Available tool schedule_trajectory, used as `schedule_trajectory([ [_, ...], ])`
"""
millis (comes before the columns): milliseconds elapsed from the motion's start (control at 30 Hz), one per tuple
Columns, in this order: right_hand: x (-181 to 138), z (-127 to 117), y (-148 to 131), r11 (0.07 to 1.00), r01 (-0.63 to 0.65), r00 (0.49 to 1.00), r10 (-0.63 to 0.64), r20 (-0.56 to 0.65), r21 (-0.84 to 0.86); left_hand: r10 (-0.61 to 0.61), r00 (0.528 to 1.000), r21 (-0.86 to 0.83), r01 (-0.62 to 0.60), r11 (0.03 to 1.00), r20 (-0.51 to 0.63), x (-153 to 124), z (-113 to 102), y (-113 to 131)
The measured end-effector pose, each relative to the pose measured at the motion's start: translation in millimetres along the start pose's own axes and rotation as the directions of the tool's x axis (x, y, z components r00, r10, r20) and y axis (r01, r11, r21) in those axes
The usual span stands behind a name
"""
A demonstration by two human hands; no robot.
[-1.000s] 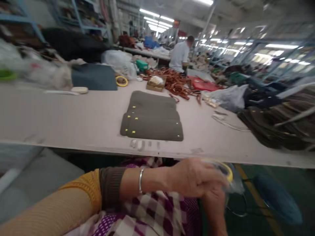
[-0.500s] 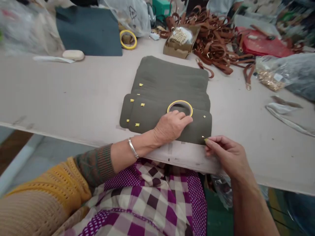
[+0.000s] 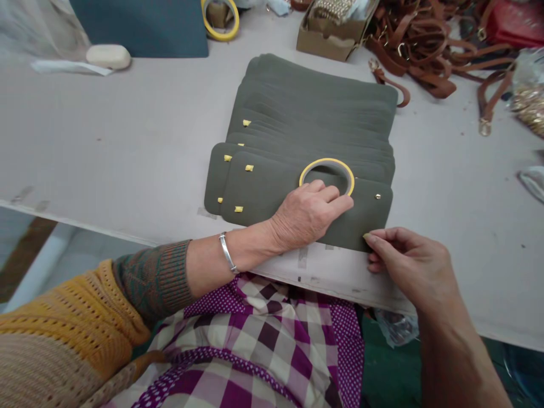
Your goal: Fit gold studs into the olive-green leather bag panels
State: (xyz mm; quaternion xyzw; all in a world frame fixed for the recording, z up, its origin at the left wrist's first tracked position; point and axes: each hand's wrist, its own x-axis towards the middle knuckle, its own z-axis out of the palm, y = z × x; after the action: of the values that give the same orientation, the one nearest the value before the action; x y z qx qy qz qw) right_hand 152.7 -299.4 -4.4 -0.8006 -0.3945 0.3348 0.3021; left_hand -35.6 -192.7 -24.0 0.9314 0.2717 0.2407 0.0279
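Observation:
A fanned stack of olive-green fabric pieces [image 3: 314, 107] with small yellow tabs lies on the pale table [image 3: 106, 147]. A yellow tape ring [image 3: 327, 171] rests on the top piece. My left hand [image 3: 308, 215] lies on that piece, its fingers curled with the index touching the ring's near edge. My right hand [image 3: 410, 263] pinches the near right corner of the top piece between thumb and forefinger.
A second yellow tape roll [image 3: 220, 17] sits at the back beside a dark blue-grey sheet [image 3: 144, 25]. A cardboard box [image 3: 331, 28] and a tangle of brown straps [image 3: 429, 51] lie behind the stack. A white oval block [image 3: 108, 55] rests at far left.
A second ago both hands were below the table edge with the ring. Now the ring lies on the top piece, my left hand rests on it and my right hand pinches the corner.

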Motion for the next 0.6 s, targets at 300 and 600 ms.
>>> schedule_trajectory([
  [300,6,2,-9,0.995,-0.008,1.000,0.008,0.004,-0.101,0.005,1.000,-0.008,-0.005,1.000,-0.001,0,1,0],
  [600,9,-15,-2,0.990,-0.051,0.999,0.051,-0.005,-0.128,0.013,1.000,-0.014,-0.014,1.000,-0.018,-1,4,-1],
])
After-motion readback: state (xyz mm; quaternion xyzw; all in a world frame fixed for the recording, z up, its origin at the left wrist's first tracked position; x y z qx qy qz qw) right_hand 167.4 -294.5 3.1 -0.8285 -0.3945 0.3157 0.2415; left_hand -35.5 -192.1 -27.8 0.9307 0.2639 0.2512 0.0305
